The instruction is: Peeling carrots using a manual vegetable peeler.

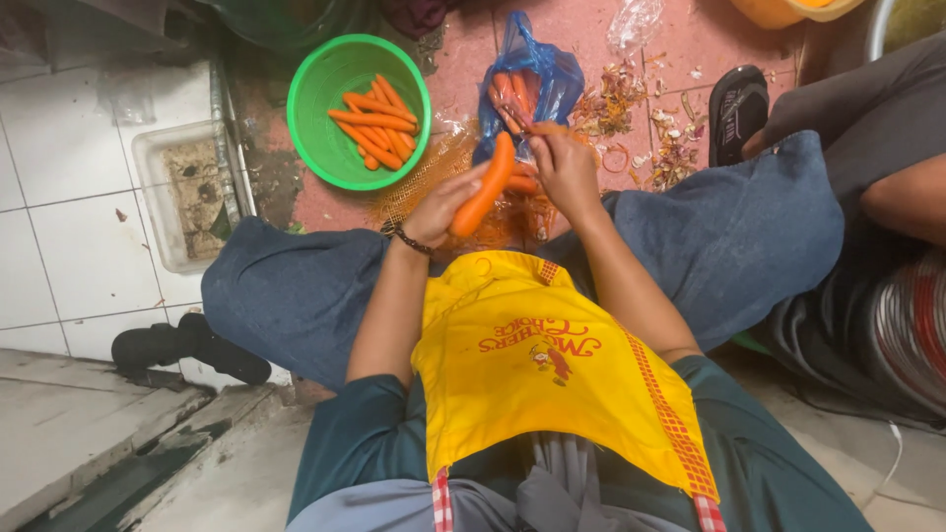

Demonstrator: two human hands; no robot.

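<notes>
My left hand (443, 202) grips a long orange carrot (485, 185) held upright between my knees. My right hand (564, 166) is closed on a small peeler or knife at the carrot's upper end; the tool is mostly hidden by my fingers. Beyond the hands a blue plastic bag (537, 74) lies open with more carrots inside. A green bowl (315, 99) to the left holds several peeled carrots (376, 123). Orange peelings and a mesh sack (419, 187) lie under my hands.
Another person sits at my right, with a knee and arm (902, 197) and a black sandal (737, 108) showing. Onion skins (631, 108) litter the pink floor. A floor drain (192, 192) and white tiles are at the left, with a black sandal (187, 345).
</notes>
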